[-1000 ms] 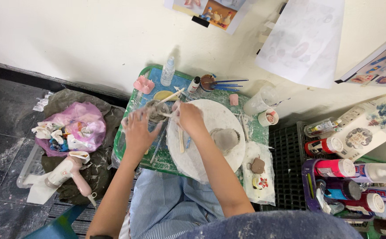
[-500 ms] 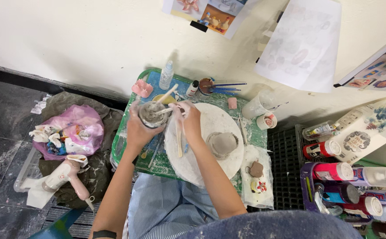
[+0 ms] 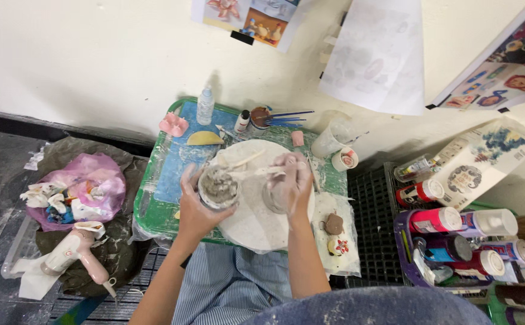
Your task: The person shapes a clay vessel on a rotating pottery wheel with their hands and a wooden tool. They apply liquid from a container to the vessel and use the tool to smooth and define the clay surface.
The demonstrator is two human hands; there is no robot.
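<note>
My left hand (image 3: 193, 201) grips a small round cup of grey clay slip (image 3: 218, 188) above the left part of a round white board (image 3: 256, 219). A pale stick (image 3: 241, 161) leans out of the cup. My right hand (image 3: 292, 180) holds a thin tool (image 3: 256, 173) whose tip reaches toward the cup, and the hand covers a grey clay piece (image 3: 273, 198) sitting on the board. The board rests on a green tray (image 3: 154, 216) with a blue mat.
On the tray's far side stand a water bottle (image 3: 205, 105), a pink holder (image 3: 173, 124), a yellow sponge (image 3: 204, 138) and brushes in a jar (image 3: 261, 115). Paint bottles (image 3: 461, 222) fill crates at right. A pink bag (image 3: 85, 186) and hair dryer (image 3: 73, 250) lie at left.
My left hand has brought the cup from the tray's left side in over the board. My right hand moved right with the tool, over the clay piece.
</note>
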